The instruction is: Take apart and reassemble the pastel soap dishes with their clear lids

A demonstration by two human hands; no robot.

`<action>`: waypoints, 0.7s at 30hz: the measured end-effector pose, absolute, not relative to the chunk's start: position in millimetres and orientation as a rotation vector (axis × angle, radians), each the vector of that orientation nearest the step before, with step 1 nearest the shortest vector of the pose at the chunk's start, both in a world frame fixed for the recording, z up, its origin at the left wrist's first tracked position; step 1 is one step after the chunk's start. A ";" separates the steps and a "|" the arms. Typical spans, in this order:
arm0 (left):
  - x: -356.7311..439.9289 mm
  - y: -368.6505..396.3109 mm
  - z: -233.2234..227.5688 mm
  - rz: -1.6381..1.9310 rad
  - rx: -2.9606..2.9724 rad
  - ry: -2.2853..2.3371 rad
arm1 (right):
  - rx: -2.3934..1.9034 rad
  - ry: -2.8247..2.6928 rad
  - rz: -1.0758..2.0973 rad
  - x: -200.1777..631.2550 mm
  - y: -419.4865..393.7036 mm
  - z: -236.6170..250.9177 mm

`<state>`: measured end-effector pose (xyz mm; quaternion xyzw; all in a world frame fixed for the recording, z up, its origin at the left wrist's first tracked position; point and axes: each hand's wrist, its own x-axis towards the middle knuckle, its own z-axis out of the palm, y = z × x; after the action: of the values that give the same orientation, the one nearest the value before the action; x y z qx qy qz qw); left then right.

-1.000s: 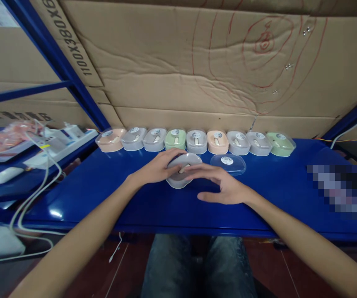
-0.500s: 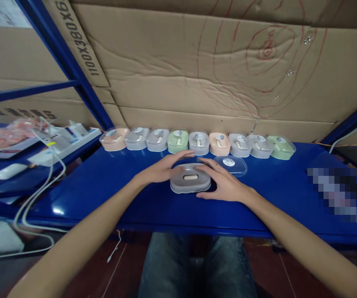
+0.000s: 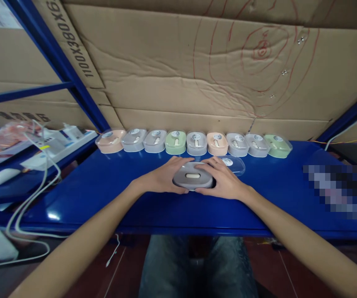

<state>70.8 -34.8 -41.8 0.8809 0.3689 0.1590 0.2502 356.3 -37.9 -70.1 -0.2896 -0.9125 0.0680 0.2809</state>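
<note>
A grey plastic case (image 3: 193, 177) with a small beige piece in its top lies flat on the blue table (image 3: 110, 186) in front of me. My left hand (image 3: 162, 177) grips its left side and my right hand (image 3: 223, 180) grips its right side. Just behind my right hand lies a loose clear lid (image 3: 233, 164) with a round white sticker. Along the back edge of the table stands a row of several closed cases (image 3: 196, 143) in peach, grey and green.
A cardboard wall (image 3: 178, 70) rises right behind the row. At the left, a blue shelf holds a white power strip (image 3: 52, 145), white cables (image 3: 29, 198) and packets. Blue shelf posts (image 3: 57, 62) frame both sides. My knees are under the table's front edge.
The grey case went from tilted in my left hand to flat on the table. Both hands have closed in on its two sides.
</note>
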 end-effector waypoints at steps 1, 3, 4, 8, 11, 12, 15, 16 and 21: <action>71.4 -34.4 -42.8 0.439 2.404 1.006 | -0.781 -2.457 0.172 356.6 -37.7 -70.5; 72.0 -33.5 -44.9 0.447 2.410 1.018 | -0.778 -2.489 0.161 357.4 -37.8 -70.4; 72.1 -33.1 -46.2 0.452 2.409 1.029 | -0.771 -2.507 0.158 357.8 -38.1 -69.9; 72.1 -33.0 -51.4 0.484 2.400 1.058 | -0.763 -2.561 0.160 359.6 -39.6 -66.6; 72.5 -34.1 -52.6 0.496 2.397 1.073 | -0.773 -2.574 0.177 360.5 -40.3 -65.5; 72.7 -34.4 -52.5 0.495 2.399 1.077 | -0.775 -2.576 0.182 360.6 -40.4 -65.6; 73.1 -34.4 -52.3 0.495 2.415 1.076 | -0.781 -2.578 0.192 360.3 -41.1 -66.0; 73.1 -34.1 -52.4 0.497 2.424 1.073 | -0.781 -2.575 0.188 359.9 -41.4 -66.1; 72.6 -31.5 -53.3 0.485 2.467 1.077 | -0.759 -2.555 0.151 357.7 -42.4 -65.4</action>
<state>72.6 -31.5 -53.3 0.8834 0.3857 0.1738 0.2015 357.7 -42.4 -65.4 -0.2764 -0.9305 0.0549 0.2339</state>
